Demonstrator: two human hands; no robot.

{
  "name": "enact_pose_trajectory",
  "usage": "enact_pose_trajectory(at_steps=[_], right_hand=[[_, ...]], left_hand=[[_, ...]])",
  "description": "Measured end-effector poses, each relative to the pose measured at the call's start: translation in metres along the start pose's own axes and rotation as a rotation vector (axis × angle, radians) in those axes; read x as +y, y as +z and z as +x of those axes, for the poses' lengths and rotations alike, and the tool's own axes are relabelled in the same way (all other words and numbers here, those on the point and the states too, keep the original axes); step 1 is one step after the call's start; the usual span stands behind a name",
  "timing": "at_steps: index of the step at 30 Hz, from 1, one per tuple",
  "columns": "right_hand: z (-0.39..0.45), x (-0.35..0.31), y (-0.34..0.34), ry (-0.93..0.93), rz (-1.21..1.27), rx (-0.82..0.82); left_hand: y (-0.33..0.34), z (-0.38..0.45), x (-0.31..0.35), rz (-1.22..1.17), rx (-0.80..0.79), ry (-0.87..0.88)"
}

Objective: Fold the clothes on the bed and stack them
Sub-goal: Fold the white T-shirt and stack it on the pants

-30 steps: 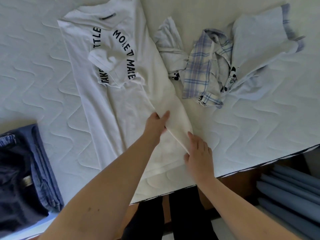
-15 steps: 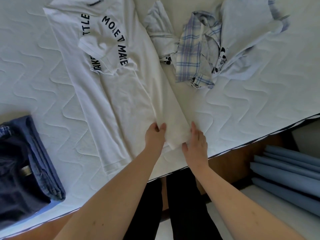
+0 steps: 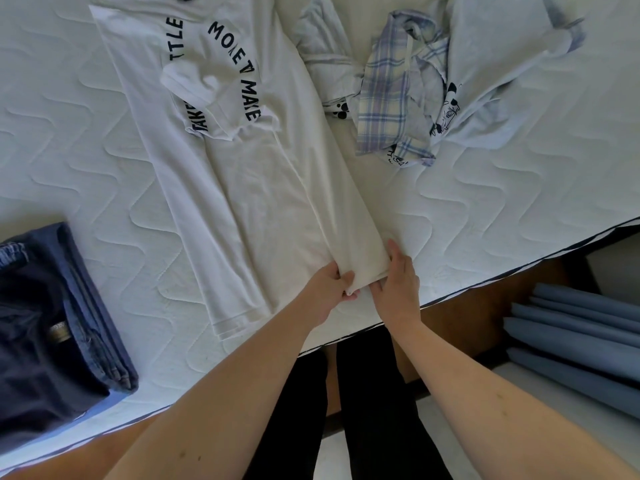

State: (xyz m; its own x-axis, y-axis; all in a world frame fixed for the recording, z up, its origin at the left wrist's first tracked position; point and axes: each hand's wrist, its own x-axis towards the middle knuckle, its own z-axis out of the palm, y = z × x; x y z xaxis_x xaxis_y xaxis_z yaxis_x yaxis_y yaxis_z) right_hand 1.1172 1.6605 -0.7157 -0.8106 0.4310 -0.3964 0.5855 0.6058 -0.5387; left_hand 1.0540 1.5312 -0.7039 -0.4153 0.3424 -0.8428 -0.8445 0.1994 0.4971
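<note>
**Tee half folded**

My left hand (image 3: pixel 330 289) and right hand (image 3: pixel 398 284) both pinch the tee's (image 3: pixel 242 188) hem near the bed (image 3: pixel 519 188) edge; jeans (image 3: pixel 52 327) lie folded at left; a crumpled pile (image 3: pixel 433 81) waits.

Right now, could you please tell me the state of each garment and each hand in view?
White T-shirt: spread flat, right side folded in, hem corner gripped.
Plaid shirt: crumpled, unfolded.
Pale blue garment: crumpled, unfolded.
Dark clothes: folded, stacked.
Left hand: grips the hem.
Right hand: holds the folded edge.
</note>
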Motion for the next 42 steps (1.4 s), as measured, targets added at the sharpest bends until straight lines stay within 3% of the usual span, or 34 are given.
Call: enact_pose_trajectory(at_steps=[5, 10, 13, 19, 23, 27, 30, 37, 42], right_hand=[[0.006, -0.005, -0.005, 0.116, 0.206, 0.036], [0.011, -0.008, -0.006, 0.141, 0.19, 0.036], [0.012, -0.004, -0.008, 0.105, 0.139, 0.004], [0.009, -0.001, -0.014, 0.033, 0.035, -0.005], [0.011, 0.006, -0.018, 0.09, -0.147, -0.044], [0.011, 0.008, -0.02, 0.186, -0.095, -0.042], [0.01, 0.007, -0.02, 0.049, -0.173, -0.038], [0.015, 0.0, -0.018, -0.19, -0.365, -0.087], [0.021, -0.002, -0.02, -0.138, -0.309, -0.094]], left_hand=[[0.0, -0.006, 0.005, -0.094, -0.096, -0.056], [0.003, -0.009, 0.01, -0.176, 0.155, -0.132], [0.005, -0.009, 0.006, -0.173, 0.321, -0.079], [0.012, -0.005, -0.003, -0.031, 0.399, 0.056], [0.01, -0.01, -0.009, 0.112, 0.346, 0.058], [0.004, -0.012, -0.01, 0.172, 0.285, 0.058], [-0.001, -0.01, -0.008, 0.132, 0.308, 0.029], [-0.021, 0.005, 0.005, 0.388, 0.511, 0.177], [-0.027, 0.027, 0.026, 0.367, 0.482, 0.127]])
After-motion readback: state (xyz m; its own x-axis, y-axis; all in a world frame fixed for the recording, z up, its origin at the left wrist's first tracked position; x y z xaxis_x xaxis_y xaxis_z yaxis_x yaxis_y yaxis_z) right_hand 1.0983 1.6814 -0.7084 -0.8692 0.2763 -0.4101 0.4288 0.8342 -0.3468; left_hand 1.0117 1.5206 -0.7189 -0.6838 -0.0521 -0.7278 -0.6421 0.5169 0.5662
